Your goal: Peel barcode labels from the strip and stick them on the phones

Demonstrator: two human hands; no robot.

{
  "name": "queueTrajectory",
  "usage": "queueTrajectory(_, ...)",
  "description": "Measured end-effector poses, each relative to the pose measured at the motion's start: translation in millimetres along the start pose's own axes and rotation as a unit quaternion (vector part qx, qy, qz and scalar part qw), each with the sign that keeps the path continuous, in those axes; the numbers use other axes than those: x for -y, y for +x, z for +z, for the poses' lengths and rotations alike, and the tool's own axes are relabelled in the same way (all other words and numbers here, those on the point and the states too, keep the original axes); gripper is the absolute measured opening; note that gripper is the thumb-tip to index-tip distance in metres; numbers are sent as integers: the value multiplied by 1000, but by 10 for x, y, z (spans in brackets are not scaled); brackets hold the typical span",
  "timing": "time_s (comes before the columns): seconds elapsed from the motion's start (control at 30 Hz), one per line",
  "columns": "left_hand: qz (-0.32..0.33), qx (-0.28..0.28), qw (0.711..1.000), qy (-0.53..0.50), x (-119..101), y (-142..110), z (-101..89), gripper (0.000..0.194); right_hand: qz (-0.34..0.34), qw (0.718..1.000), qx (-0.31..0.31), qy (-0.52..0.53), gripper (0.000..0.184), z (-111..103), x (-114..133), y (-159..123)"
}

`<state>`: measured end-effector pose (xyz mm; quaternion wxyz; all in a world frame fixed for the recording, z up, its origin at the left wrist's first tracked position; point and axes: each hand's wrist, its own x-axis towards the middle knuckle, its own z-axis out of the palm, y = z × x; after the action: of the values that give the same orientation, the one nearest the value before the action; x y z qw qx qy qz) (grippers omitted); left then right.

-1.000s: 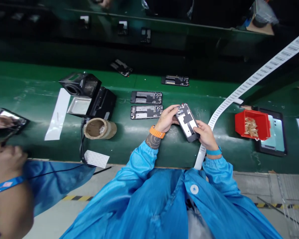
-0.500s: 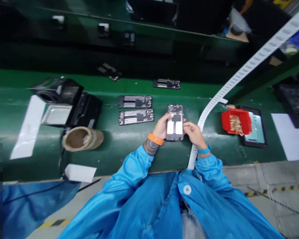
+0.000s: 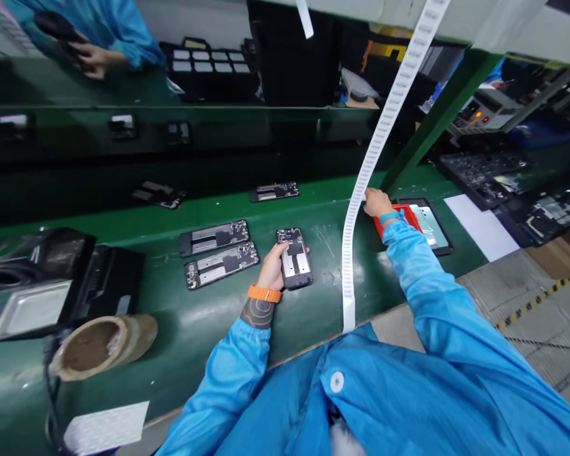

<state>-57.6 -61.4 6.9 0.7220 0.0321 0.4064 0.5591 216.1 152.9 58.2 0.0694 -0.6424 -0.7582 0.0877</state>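
My left hand point(image 3: 272, 266) grips an opened phone body point(image 3: 294, 258) by its left edge, just above the green bench point(image 3: 313, 218). My right hand point(image 3: 376, 202) is stretched out to the right, at the hanging strip of white labels point(image 3: 367, 166), with its fingers pinched against the strip. The hand sits just above a red bin point(image 3: 405, 215). Two more phone bodies point(image 3: 218, 253) lie side by side left of the held one.
A black machine point(image 3: 52, 278) and a roll of brown tape point(image 3: 102, 345) stand at the left. Another phone body point(image 3: 274, 190) lies farther back. A dark tray point(image 3: 427, 225) sits under the red bin. White sheets point(image 3: 481, 226) lie at the right. Another person's hand point(image 3: 92, 60) shows at top left.
My right hand has let go of the phone body and reached right to the label strip. My left hand now holds the phone body alone. The view has swung upward.
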Motion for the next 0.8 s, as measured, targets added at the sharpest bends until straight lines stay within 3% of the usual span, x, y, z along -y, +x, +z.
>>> queueTrajectory(0.13, 43, -6, 999, 11, -18, -24, -29, 46, 15, 999, -38, 20, 23, -102, 34, 107)
queueTrajectory(0.2, 47, 8, 999, 7, -29, -23, -55, 45, 10, 997, -72, 34, 27, -207, -21, -13)
queueTrajectory(0.27, 61, 43, 997, -6, -45, -32, -69, 43, 5, 985, -121, 123, 33, -285, -82, -265)
queueTrajectory(0.3, 64, 66, 996, -16, -54, -47, -67, 42, 4, 960, -156, 233, 34, -295, -93, -434)
queueTrajectory(0.37, 54, 105, 992, -41, -73, -99, -44, 41, 6, 872, -180, 454, 33, -241, -33, -808)
queueTrajectory(0.4, 40, 118, 991, -52, -82, -133, -25, 42, 5, 839, -159, 520, 32, -179, 46, -981)
queueTrajectory(0.47, 15, 135, 989, -64, -92, -204, 17, 46, -3, 808, -85, 584, 33, -8, 282, -1234)
queueTrajectory(0.57, 3, 172, 984, -46, -70, -276, 43, 53, -20, 805, 2, 593, 33, 286, 698, -1318)
queueTrajectory(0.67, 13, 185, 983, 3, -31, -289, -10, 60, -24, 808, 18, 589, 31, 536, 1004, -1202)
queueTrajectory(0.8, 72, 162, 983, 46, -26, -264, -103, 58, -46, 809, 30, 585, 31, 724, 1149, -1091)
